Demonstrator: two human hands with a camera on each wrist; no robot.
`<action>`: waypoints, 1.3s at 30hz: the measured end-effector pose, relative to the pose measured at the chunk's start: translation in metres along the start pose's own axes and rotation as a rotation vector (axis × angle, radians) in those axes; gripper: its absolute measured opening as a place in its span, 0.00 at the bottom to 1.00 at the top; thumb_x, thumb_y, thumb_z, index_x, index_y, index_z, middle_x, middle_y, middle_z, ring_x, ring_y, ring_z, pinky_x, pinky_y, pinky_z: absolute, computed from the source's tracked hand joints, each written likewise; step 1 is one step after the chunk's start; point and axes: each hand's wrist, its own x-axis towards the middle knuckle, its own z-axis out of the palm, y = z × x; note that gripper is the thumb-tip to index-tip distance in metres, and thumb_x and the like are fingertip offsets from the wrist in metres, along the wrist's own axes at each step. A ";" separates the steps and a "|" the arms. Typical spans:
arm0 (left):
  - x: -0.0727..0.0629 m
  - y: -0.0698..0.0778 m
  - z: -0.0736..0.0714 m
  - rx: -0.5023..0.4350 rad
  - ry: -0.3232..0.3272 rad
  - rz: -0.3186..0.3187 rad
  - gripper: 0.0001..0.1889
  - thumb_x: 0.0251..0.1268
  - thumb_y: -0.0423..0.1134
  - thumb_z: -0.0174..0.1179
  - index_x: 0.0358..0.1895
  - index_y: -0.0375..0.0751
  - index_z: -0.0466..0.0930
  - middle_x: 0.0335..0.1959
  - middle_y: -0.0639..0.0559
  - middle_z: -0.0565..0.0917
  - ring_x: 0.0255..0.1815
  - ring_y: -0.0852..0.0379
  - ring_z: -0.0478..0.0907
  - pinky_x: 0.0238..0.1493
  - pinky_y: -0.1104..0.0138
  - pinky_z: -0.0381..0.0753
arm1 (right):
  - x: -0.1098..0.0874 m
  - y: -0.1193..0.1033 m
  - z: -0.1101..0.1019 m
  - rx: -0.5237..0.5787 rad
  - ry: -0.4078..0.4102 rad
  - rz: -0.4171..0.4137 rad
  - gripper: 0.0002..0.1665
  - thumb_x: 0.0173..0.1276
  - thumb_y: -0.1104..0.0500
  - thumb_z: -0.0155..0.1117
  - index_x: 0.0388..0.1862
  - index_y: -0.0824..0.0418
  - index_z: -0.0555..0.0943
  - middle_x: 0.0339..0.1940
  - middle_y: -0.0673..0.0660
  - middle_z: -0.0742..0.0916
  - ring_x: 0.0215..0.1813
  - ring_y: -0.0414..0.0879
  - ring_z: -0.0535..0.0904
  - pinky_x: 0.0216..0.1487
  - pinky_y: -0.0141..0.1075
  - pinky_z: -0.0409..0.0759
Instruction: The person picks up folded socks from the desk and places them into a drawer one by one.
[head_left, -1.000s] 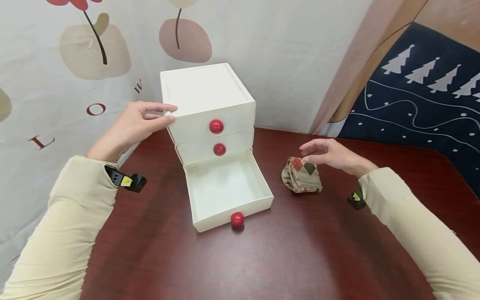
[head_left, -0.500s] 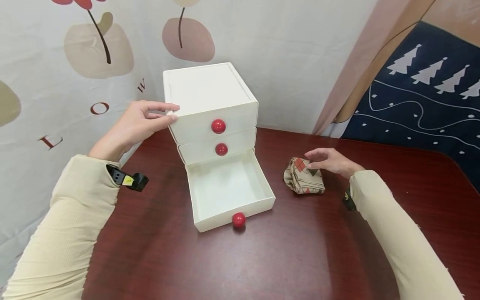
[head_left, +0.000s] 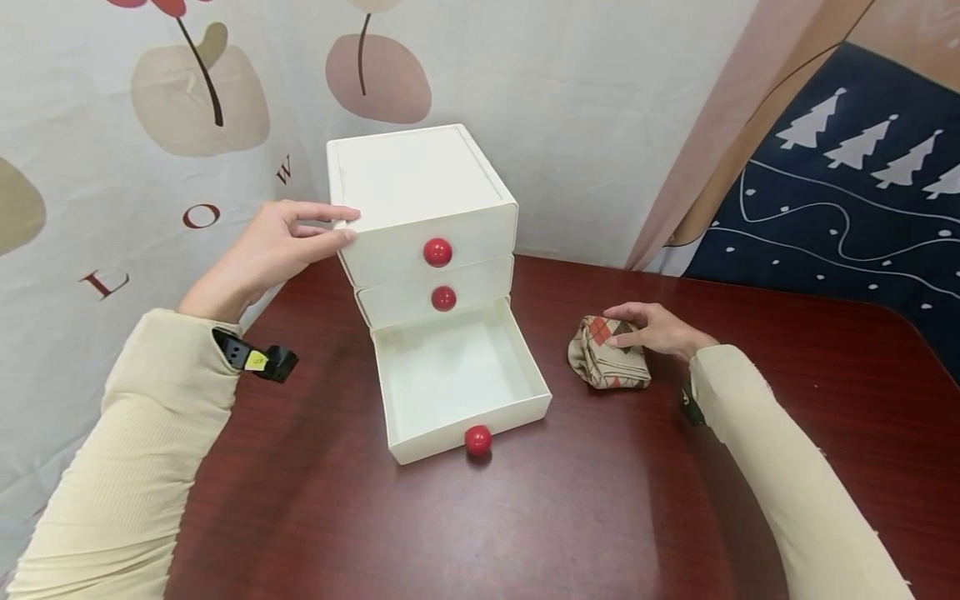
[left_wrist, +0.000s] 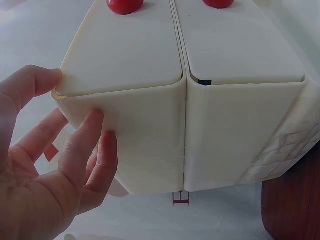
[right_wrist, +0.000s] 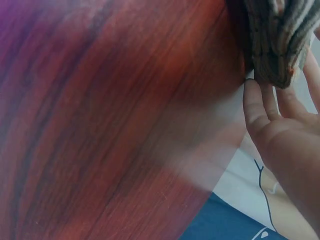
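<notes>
At the upper left front corner of the white drawer unit (head_left: 420,179), my left hand (head_left: 273,242) holds on. In the left wrist view its thumb lies on the front edge, with other fingers against the side wall. Low in the unit, the bottom drawer (head_left: 457,375) stands pulled out, with nothing inside. Beside it on the table lies a folded beige cloth (head_left: 611,367) with an argyle pattern. My right hand (head_left: 660,329) is at its far right side, thumb over the top, fingers loosely bent. In the right wrist view the fingertips reach its folded edge; firm contact cannot be told.
Red round knobs mark each drawer, such as the bottom knob (head_left: 477,440). The upper two drawers are closed. A dark red wooden table (head_left: 570,517) carries everything. Behind it hangs a printed white curtain (head_left: 585,125), with a navy tree-patterned cloth (head_left: 840,200) at the right.
My right hand has moved down and left onto the folded cloth, which stays in place. The left hand keeps its hold on the unit's corner. The head view has shifted slightly.
</notes>
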 end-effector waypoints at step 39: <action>0.001 -0.002 0.000 0.006 -0.001 -0.002 0.22 0.57 0.49 0.58 0.55 0.48 0.74 0.54 0.49 0.73 0.50 0.57 0.72 0.53 0.56 0.63 | -0.014 -0.007 0.009 -0.130 0.061 -0.094 0.21 0.56 0.58 0.65 0.45 0.64 0.69 0.47 0.63 0.75 0.50 0.53 0.65 0.48 0.44 0.65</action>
